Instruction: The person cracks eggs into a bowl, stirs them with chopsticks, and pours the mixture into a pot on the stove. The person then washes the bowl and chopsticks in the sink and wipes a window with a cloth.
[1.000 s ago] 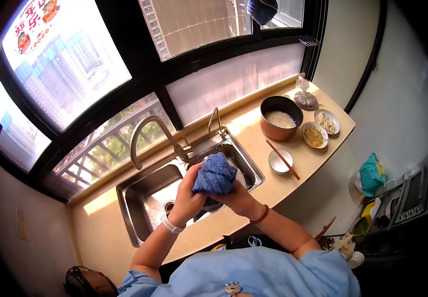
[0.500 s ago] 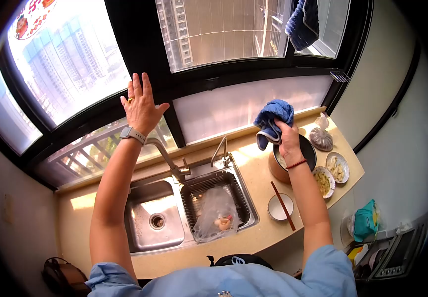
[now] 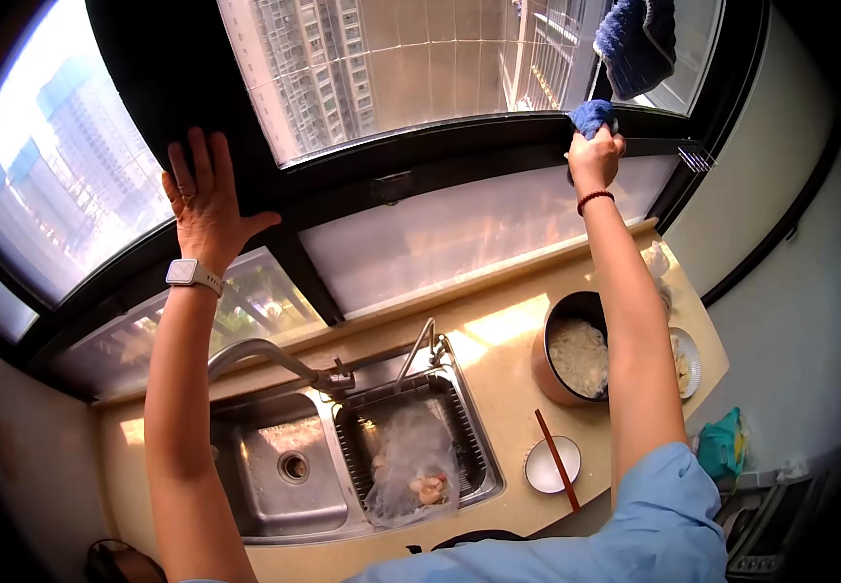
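My right hand point(image 3: 595, 160) is closed round a bunched blue cloth point(image 3: 592, 118), pressed to the black window frame point(image 3: 498, 133) below the right-hand pane. Part of the cloth is hidden by the fingers. Above it hangs a second dark blue cloth point(image 3: 637, 49) at the window. My left hand point(image 3: 208, 199) lies flat with fingers spread against the dark upright of the frame at the left. It holds nothing. A watch point(image 3: 193, 274) is on that wrist.
Below me is a double sink point(image 3: 279, 520) with a tap point(image 3: 270, 350); a clear plastic bag point(image 3: 411, 466) with food lies in the right basin. On the counter stand a pot point(image 3: 576, 355) of pale food, a white bowl with chopsticks point(image 3: 553, 464) and a dish point(image 3: 689, 364).
My right hand has carried the blue cloth from above the pot up to the window frame. My left hand still rests on the frame. The view has shifted, and the pot's contents now show.
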`<state>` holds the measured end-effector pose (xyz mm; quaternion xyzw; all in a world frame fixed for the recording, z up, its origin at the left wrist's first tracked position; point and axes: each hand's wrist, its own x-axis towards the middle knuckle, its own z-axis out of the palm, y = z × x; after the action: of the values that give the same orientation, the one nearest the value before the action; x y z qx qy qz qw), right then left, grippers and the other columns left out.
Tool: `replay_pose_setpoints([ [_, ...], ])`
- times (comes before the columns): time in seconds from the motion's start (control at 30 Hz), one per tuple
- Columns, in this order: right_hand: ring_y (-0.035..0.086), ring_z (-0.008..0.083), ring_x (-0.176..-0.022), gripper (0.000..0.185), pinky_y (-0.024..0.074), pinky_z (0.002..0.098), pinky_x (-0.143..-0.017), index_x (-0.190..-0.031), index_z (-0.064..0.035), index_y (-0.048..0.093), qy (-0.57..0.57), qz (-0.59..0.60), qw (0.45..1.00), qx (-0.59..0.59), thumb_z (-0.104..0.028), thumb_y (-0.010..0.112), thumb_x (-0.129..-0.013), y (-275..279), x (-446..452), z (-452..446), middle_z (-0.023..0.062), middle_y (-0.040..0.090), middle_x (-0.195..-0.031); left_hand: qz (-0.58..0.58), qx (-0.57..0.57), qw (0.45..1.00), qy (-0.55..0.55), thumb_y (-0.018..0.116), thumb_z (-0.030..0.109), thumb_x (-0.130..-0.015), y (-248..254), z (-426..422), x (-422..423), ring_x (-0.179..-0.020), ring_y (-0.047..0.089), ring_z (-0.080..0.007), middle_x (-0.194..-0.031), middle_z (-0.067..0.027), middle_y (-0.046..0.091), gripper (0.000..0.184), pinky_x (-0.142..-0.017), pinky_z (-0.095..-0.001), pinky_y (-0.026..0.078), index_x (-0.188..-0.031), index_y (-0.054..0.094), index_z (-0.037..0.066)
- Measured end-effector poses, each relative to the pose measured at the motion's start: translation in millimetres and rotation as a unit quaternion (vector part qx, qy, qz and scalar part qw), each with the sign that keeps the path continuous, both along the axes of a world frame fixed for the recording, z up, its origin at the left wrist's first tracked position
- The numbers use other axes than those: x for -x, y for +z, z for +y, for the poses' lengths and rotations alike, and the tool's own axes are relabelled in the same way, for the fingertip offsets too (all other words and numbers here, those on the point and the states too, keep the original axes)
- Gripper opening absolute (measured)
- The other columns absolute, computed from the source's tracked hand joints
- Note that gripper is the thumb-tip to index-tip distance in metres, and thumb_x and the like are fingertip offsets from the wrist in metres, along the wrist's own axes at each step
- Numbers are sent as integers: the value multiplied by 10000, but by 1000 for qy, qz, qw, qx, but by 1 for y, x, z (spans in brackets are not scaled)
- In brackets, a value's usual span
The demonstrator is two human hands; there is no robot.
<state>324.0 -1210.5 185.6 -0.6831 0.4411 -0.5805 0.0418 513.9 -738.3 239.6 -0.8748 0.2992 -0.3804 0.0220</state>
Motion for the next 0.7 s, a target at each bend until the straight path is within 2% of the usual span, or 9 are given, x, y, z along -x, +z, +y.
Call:
replay_pose_setpoints([
  [0.07,613,414,-964,247,516,468,-859,-972,-55,680,28,19,999,-3,-246,650,-818,4,-10,38,241,584,-1077,1,-2,1000,-1,817,628,-585,-3,0,-2,-1469,-28,-471,-1602,-247,1,1365,-1162,-583,38,-1544,68,10],
  [0.17,616,398,-939,245,526,447,-832,-963,-15,653,83,-10,994,69,-166,692,-774,-4,-32,101,205,550,-1117,-18,20,999,-32,813,631,-587,-4,-1,-3,-1465,-27,-481,-1600,-252,-1,1366,-1157,-595,48,-1542,66,4],
  [0.27,620,386,-920,285,534,433,-807,-968,-2,634,162,-10,979,124,-117,723,-723,-3,-49,168,183,529,-1109,-3,8,1000,-11,816,622,-589,1,-2,4,-1463,-26,-485,-1600,-252,-4,1362,-1157,-598,55,-1541,66,2],
  [0.4,646,320,-885,272,553,388,-761,-918,-17,641,300,85,925,218,-66,713,-660,2,-61,222,175,534,-1095,-11,12,1000,-16,823,612,-590,0,0,4,-1471,-20,-463,-1603,-244,5,1354,-1165,-578,48,-1542,75,4],
  [0.47,670,278,-811,230,562,349,-703,-901,-67,672,306,105,908,267,-28,667,-675,11,-48,199,127,573,-1089,-34,20,999,-31,825,609,-589,-4,-1,0,-1475,-17,-453,-1604,-241,9,1353,-1168,-570,47,-1542,78,6],
  [0.5,658,314,-922,362,548,376,-796,-1029,-72,671,309,143,910,237,-16,648,-672,15,-35,183,117,576,-1165,-44,27,997,-51,826,611,-588,-6,1,-2,-1477,-16,-446,-1605,-239,11,1354,-1170,-564,46,-1543,78,9],
  [0.6,625,329,-1018,402,520,393,-878,-1076,-98,676,204,124,949,207,-5,618,-689,14,-7,104,113,591,-1186,-49,32,997,-57,830,608,-584,-4,4,-3,-1479,-19,-442,-1606,-237,11,1353,-1173,-560,48,-1544,81,16],
  [0.63,630,320,-993,406,528,401,-844,-1076,-132,690,147,133,960,197,-18,607,-695,13,3,77,95,593,-1149,-38,28,998,-51,832,606,-586,-4,3,-2,-1477,-21,-448,-1604,-242,8,1353,-1173,-560,47,-1543,80,14],
  [0.7,619,335,-1006,334,521,417,-862,-1071,-121,696,99,118,979,129,-65,601,-756,12,16,41,98,603,-1135,-22,24,998,-44,835,600,-589,-5,1,-2,-1470,-26,-467,-1598,-258,-5,1354,-1172,-565,45,-1539,75,6],
])
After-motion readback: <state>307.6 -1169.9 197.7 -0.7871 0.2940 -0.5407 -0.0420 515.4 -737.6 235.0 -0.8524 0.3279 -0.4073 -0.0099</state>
